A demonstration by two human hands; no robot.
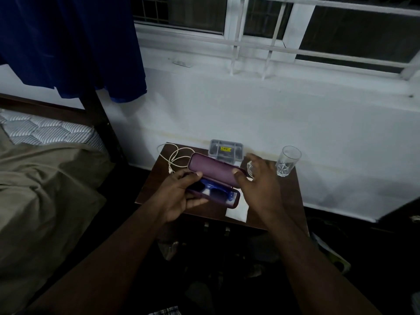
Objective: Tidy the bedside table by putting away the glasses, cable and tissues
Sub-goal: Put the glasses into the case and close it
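Observation:
A purple glasses case (213, 171) stands open over the dark wooden bedside table (288, 201). Blue-framed dark glasses (218, 193) lie in its lower half. My left hand (181, 196) grips the case's left end, thumb on the lid's edge. My right hand (259, 185) holds the lid's right end with the thumb on its rim. A white cable (175, 156) lies looped at the table's back left corner. A white tissue (237, 210) lies flat under the case near the front edge.
A grey plastic box (226, 149) with a yellow label sits at the table's back. A clear drinking glass (287, 160) stands at the back right. A bed with a brown cover (45, 185) is to the left. The white wall and window lie behind.

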